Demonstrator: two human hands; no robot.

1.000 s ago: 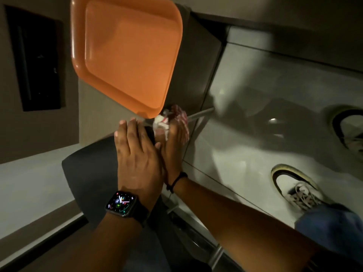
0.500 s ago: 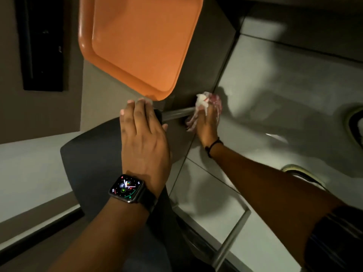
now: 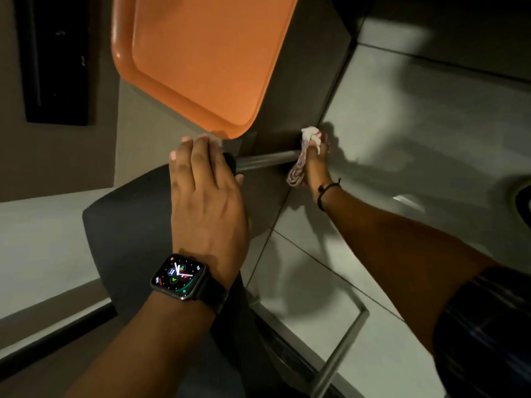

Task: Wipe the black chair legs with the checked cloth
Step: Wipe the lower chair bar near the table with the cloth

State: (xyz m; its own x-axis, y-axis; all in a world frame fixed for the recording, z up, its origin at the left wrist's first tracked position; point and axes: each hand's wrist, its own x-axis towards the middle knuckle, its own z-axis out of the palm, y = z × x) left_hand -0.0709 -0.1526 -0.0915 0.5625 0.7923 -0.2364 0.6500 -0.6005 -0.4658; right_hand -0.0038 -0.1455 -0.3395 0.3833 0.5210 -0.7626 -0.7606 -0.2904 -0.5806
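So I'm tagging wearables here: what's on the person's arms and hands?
The left wrist has a black smartwatch with a colourful lit dial on a dark strap. The right wrist has a thin black cord bracelet. A dark sleeve covers the right upper arm. No gloves.

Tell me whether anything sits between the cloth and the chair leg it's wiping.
Nothing visible does. The right hand grips the cloth directly around the far end of the leg, near the floor. The left hand rests on the chair, away from the cloth.
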